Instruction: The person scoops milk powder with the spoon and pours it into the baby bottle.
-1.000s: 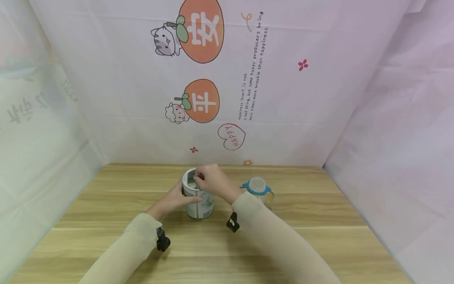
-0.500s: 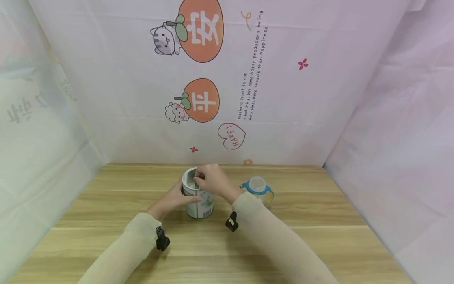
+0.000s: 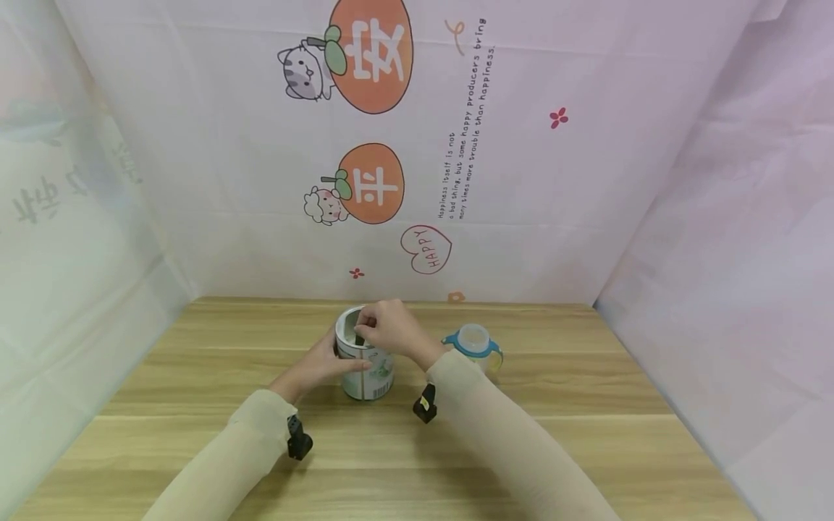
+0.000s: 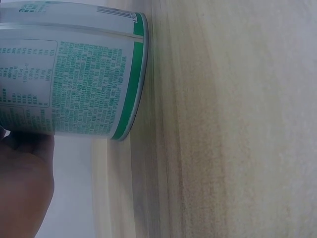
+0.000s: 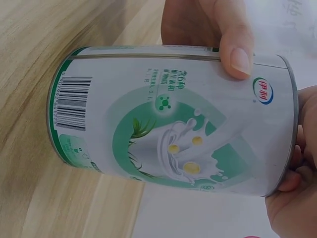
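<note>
A white and green milk powder can stands upright on the table, its top open. My left hand grips its left side, the thumb lying across the front. In the right wrist view that thumb presses on the can near its printed logo. My right hand is over the rim with curled fingers reaching into the mouth. A small dark piece shows below its fingertips, mostly hidden by the hand and can wall. The left wrist view shows the can's printed back and part of the left hand.
A clear cup with a blue collar and side handles stands to the right of the can, partly behind my right forearm. The wooden table ends at a printed cloth behind, with cloth walls on both sides.
A small dark piece has come into view under my right fingertips inside the can. My left hand, the can and the cup stay where they were.
</note>
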The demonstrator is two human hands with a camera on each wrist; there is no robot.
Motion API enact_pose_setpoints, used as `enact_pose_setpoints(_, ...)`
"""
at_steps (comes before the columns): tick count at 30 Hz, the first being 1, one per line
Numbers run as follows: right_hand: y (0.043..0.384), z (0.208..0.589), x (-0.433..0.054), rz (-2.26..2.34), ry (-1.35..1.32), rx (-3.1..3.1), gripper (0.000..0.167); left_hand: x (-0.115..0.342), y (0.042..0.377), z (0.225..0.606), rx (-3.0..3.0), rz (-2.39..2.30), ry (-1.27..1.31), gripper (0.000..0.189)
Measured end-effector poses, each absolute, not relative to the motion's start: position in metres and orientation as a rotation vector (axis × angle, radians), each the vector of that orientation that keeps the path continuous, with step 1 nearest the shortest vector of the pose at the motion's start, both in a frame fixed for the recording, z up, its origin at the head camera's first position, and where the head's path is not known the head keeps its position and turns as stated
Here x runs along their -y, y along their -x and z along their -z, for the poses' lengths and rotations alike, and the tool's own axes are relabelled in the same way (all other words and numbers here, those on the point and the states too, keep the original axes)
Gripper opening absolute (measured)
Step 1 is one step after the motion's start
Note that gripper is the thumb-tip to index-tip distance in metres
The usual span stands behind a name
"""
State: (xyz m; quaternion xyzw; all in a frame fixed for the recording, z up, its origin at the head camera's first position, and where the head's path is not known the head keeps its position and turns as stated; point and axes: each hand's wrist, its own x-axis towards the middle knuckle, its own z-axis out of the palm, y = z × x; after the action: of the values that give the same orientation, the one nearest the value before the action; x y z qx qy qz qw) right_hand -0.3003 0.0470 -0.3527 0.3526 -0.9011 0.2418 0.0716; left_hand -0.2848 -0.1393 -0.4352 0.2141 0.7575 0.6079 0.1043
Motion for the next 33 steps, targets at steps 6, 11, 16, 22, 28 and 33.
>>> enact_pose_setpoints(6,0.302,0.352,-0.047,-0.809,-1.034,2.755,0.013,0.139,0.284,0.435,-2.22,-1.801,-0.627,0.094)
enact_pose_setpoints(11,0.306,0.35,-0.049,-0.871,-1.024,2.807,0.014,0.139,0.285,0.437,-2.224,-1.801,-0.613,0.095)
enact_pose_setpoints(16,0.309,0.345,-0.052,-0.939,-1.022,2.842,0.015,0.14,0.285,0.437,-2.226,-1.8,-0.625,0.095)
enact_pose_setpoints(22,0.311,0.341,-0.056,-0.997,-0.991,2.874,0.017,0.14,0.286,0.436,-2.23,-1.79,-0.65,0.093)
enact_pose_setpoints(28,0.312,0.339,-0.061,-1.043,-0.957,2.848,0.018,0.139,0.287,0.437,-2.249,-1.774,-0.625,0.095)
enact_pose_setpoints(33,0.314,0.337,-0.066,-1.114,-0.935,2.807,0.019,0.14,0.288,0.438,-2.242,-1.797,-0.608,0.093)
